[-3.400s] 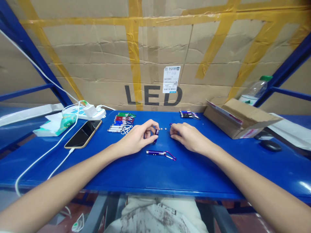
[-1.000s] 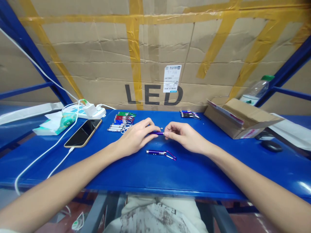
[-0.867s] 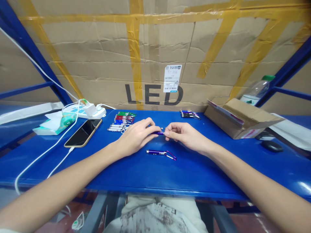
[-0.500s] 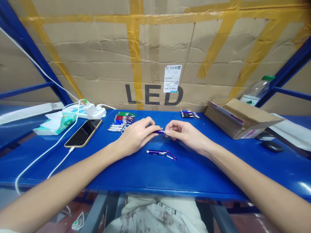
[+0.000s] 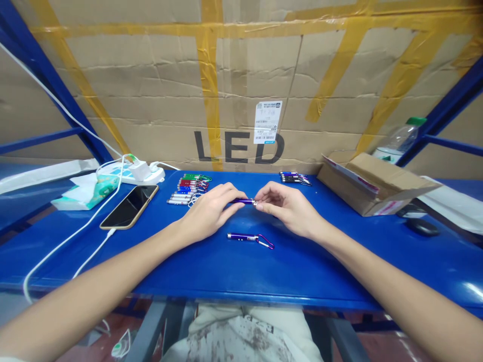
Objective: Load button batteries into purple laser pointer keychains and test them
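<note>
A small purple keychain flashlight (image 5: 246, 201) lies level between my two hands above the blue table. My left hand (image 5: 207, 211) is closed around its left part, thumb and fingers pinching the barrel. At the silver right end, my right hand (image 5: 289, 208) pinches the tip between thumb and fingers. On the table just below is a second purple flashlight (image 5: 241, 237) with a purple carabiner (image 5: 265, 242). Beyond my left hand is a row of green, red, blue and silver flashlights (image 5: 186, 190), partly covered by that hand.
Several dark flashlights (image 5: 290, 178) lie at the back right, near an open cardboard box (image 5: 377, 183) and a black mouse (image 5: 422, 227). At left are a charging phone (image 5: 130, 207), a tissue pack (image 5: 88, 193) and a white power strip (image 5: 151, 175). A large carton (image 5: 162, 100) stands behind the table.
The flashlight in my hands has risen slightly, and more of its barrel and silver end shows. My right fingers have shifted and straightened a little at that end.
</note>
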`<move>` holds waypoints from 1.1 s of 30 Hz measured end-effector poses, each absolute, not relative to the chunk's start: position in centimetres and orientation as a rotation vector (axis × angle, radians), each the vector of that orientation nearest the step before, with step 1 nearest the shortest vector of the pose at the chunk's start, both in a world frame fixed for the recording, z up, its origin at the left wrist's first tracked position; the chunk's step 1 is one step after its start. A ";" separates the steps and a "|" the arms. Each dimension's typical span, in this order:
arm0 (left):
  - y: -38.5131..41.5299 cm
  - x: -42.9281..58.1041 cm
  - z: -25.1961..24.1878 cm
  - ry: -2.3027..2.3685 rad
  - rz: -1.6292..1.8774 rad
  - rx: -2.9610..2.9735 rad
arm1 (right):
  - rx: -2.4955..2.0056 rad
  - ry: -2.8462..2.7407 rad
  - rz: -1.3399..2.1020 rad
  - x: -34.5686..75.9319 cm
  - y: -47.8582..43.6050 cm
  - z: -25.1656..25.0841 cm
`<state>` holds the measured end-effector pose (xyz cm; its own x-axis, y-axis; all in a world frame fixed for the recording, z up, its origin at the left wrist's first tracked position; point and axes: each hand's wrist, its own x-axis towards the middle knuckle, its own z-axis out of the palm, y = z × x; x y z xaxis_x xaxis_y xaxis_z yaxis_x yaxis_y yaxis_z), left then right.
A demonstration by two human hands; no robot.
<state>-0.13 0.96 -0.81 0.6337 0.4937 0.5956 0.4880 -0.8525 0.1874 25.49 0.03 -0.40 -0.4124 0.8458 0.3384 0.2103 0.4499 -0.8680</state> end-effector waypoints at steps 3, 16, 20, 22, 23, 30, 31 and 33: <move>1.0 -0.1 -0.8 0.834 1.030 2.809 | -0.914 -1.919 0.908 25.6 0.0 -0.4; 1.0 -0.4 -1.0 0.743 1.010 2.860 | -0.960 -2.007 0.876 25.8 -0.1 -0.8; 1.0 -0.4 -1.1 0.729 1.018 2.938 | -0.954 -1.924 1.051 25.5 -0.1 -0.7; 1.0 -0.4 -1.0 0.717 1.024 2.998 | -0.954 -1.887 1.118 25.3 -0.2 -0.5; 1.0 -0.5 -1.0 0.715 1.029 3.034 | -0.952 -1.873 1.146 25.2 -0.2 -0.4; 0.6 -0.4 -0.4 0.689 1.113 3.314 | -0.976 -1.670 1.478 25.2 -0.3 -0.2; 0.6 -0.3 -0.3 0.682 1.127 3.339 | -0.971 -1.623 1.549 25.3 -0.2 -0.2; 0.5 -0.3 -0.2 0.660 1.163 3.371 | -0.944 -1.539 1.669 25.3 -0.2 -0.2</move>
